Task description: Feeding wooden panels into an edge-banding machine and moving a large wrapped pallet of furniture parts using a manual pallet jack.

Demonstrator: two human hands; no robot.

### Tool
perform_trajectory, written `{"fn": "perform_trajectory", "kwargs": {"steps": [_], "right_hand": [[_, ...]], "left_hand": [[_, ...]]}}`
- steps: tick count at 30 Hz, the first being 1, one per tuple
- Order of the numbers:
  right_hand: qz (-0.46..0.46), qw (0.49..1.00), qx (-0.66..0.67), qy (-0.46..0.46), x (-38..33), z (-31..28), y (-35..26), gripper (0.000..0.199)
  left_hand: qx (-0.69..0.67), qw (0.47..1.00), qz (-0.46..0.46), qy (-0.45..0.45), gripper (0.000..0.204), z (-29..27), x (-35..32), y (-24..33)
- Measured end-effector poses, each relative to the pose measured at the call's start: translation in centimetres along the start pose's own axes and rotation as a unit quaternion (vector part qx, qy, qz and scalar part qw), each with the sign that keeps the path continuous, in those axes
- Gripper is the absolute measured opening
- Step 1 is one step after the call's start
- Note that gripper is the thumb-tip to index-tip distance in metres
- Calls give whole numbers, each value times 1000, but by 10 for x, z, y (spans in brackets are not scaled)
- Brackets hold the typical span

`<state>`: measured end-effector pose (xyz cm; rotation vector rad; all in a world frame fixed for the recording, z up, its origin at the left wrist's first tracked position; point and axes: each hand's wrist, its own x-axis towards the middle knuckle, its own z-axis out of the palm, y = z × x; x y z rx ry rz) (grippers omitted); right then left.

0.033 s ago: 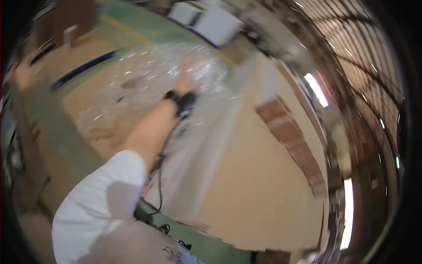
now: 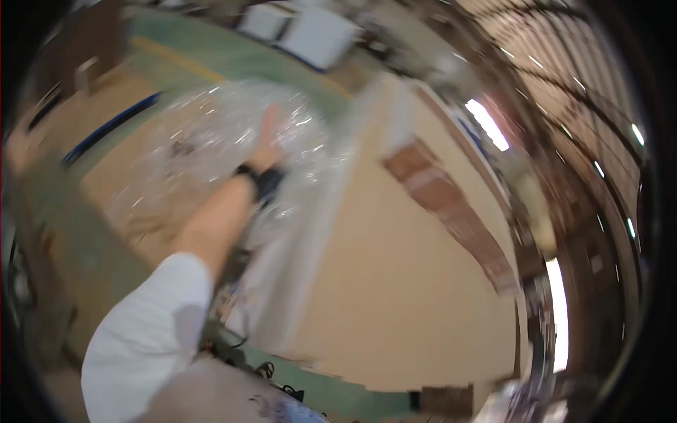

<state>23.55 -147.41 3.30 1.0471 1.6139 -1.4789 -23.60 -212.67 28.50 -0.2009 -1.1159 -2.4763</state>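
My left hand reaches out over a crumpled sheet of clear plastic film. It is blurred, but its fingers look stretched out, and nothing shows in its grasp. Whether the fingertips touch the film cannot be made out. A black watch is on the wrist, and a white sleeve covers the upper arm. Under the film lies a tan board. My right hand is outside the view.
A large tan panel stack stands to the right, a brown strip lying along it. Whitish sheeting hangs at its near side. A blue bar lies far left. White boxes stand at the back, on green floor.
The whole scene has shifted left in the picture as the view turned. My left arm stays stretched over the plastic film, with the hand in nearly the same place on it.
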Motion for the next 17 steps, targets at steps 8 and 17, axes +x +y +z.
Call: {"fn": "perform_trajectory", "kwargs": {"steps": [8, 17], "right_hand": [[-13, 960, 173, -221, 70, -71, 227, 47], [-38, 994, -93, -31, 22, -15, 160, 35]], "left_hand": [[440, 894, -72, -50, 42, -183, -39, -132], [218, 947, -198, -127, 41, -191, -96, -56]]}}
